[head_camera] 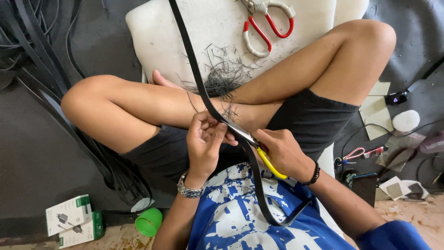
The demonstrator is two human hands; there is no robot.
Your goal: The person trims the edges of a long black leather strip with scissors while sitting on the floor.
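Observation:
A long black strap (192, 65) runs from the top of the view down across the crossed legs and loops back over my lap. My left hand (206, 141) pinches the strap just above my knee-level shin. My right hand (282, 150) grips a yellow-handled cutter (270, 165) whose metal blade (240, 132) lies against the strap's edge, right beside my left fingers. Thin black shavings (222, 76) lie piled on the white cushion (152, 41) beyond my legs.
Red-and-white scissors (268, 23) rest on the cushion at the top. A bundle of black straps (32, 51) trails along the left. A green cup (149, 222) and a white-green box (69, 215) sit lower left; cables and small items (397, 139) lie to the right.

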